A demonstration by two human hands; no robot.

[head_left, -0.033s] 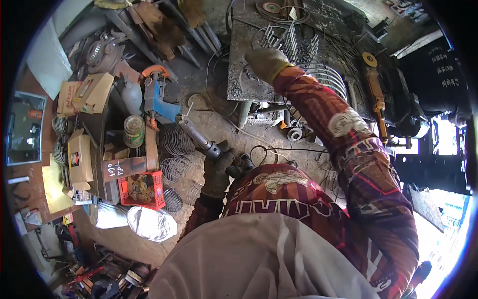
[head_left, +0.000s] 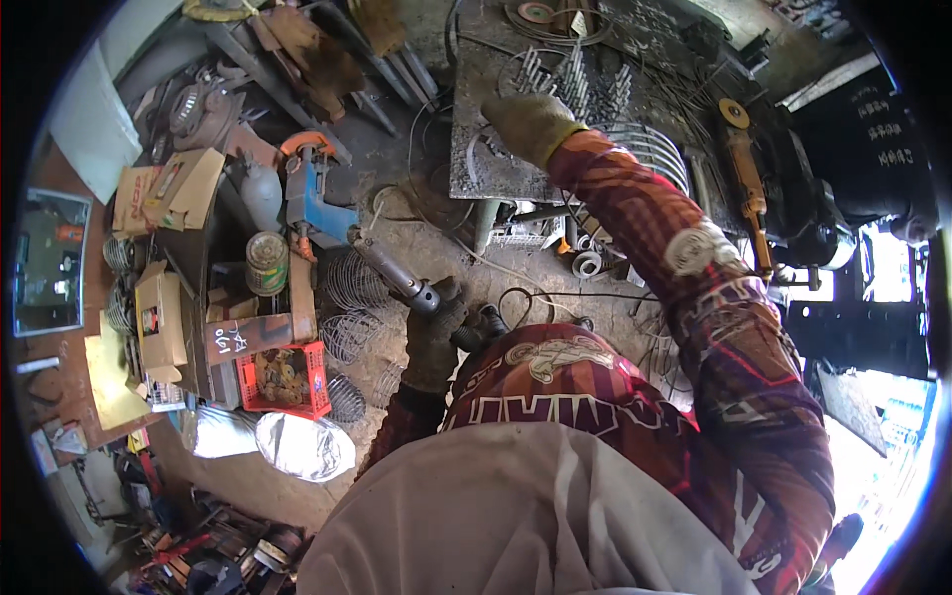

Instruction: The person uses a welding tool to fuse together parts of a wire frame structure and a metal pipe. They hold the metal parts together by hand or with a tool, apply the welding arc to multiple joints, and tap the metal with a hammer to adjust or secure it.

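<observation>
My left hand (head_left: 432,342), in a dark glove, is curled at the knobbed end of the grey metal spindle (head_left: 395,273) of a blue bench vise (head_left: 322,203). Its fingers look closed, but what lies inside them is hidden. My right hand (head_left: 533,127), in a tan work glove, reaches far forward over the near left corner of a dark metal table (head_left: 468,178). The fingers there are bent together, with a thin curved metal piece (head_left: 473,159) close to the fingertips; their grip on it is unclear. Several upright metal rods (head_left: 573,84) stand just beyond this hand.
A metal wire coil (head_left: 650,149) lies under my right forearm. An orange angle grinder (head_left: 746,183) is at the table's right. Wire coils (head_left: 352,288) lie below the vise, near a red crate (head_left: 288,382) and a tin can (head_left: 266,263). A cable crosses the floor.
My right hand has shifted slightly left, and the curved metal piece beside its fingertips shows more plainly. My left hand stays at the spindle's end.
</observation>
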